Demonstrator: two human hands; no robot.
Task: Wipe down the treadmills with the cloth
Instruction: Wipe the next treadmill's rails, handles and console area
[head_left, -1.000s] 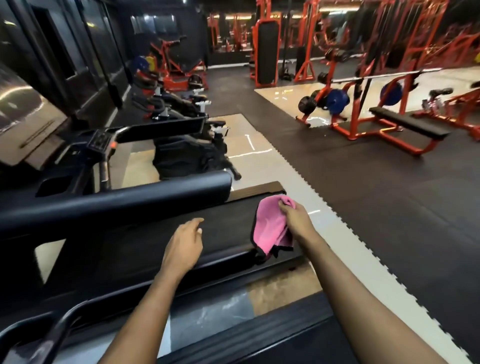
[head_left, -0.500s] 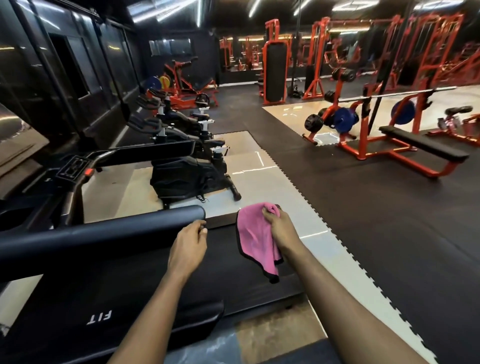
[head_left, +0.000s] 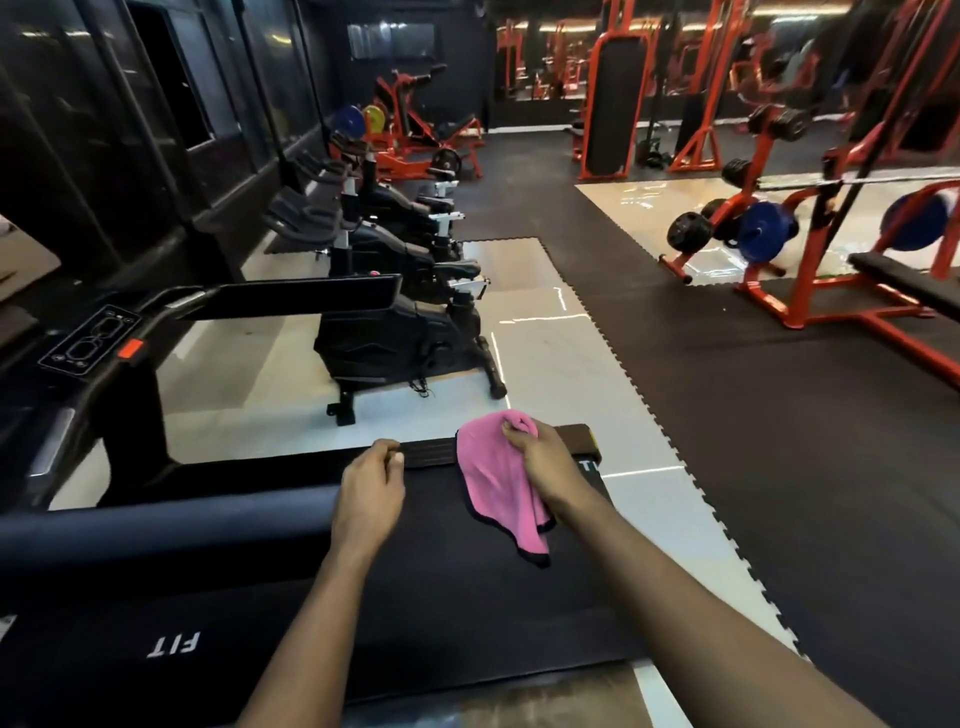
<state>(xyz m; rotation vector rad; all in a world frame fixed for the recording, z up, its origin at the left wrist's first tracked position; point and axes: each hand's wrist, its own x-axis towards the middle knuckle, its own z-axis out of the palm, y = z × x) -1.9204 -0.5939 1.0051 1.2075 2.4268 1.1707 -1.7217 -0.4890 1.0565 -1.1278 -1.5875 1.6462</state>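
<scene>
A black treadmill (head_left: 467, 613) lies below me, its belt marked "FIT". My right hand (head_left: 540, 462) grips a pink cloth (head_left: 493, 483) with a dark hem, which hangs down over the belt near the brown rear end cap (head_left: 431, 451). My left hand (head_left: 370, 493) hovers at the end of the padded black handrail (head_left: 156, 530), fingers loosely curled and holding nothing; whether it touches the rail is unclear. A second treadmill's console (head_left: 93, 338) with a red button stands at the left.
Black exercise bikes (head_left: 395, 332) stand in a row beyond the treadmill on pale floor. Dark rubber matting (head_left: 753, 415) covers the floor to the right. Orange weight racks and a bench (head_left: 883, 291) with plates stand at the far right. A dark wall runs along the left.
The view has moved toward the treadmill's rear end. My right hand has carried the cloth along the belt to the end cap, and my left hand has followed to the handrail's tip.
</scene>
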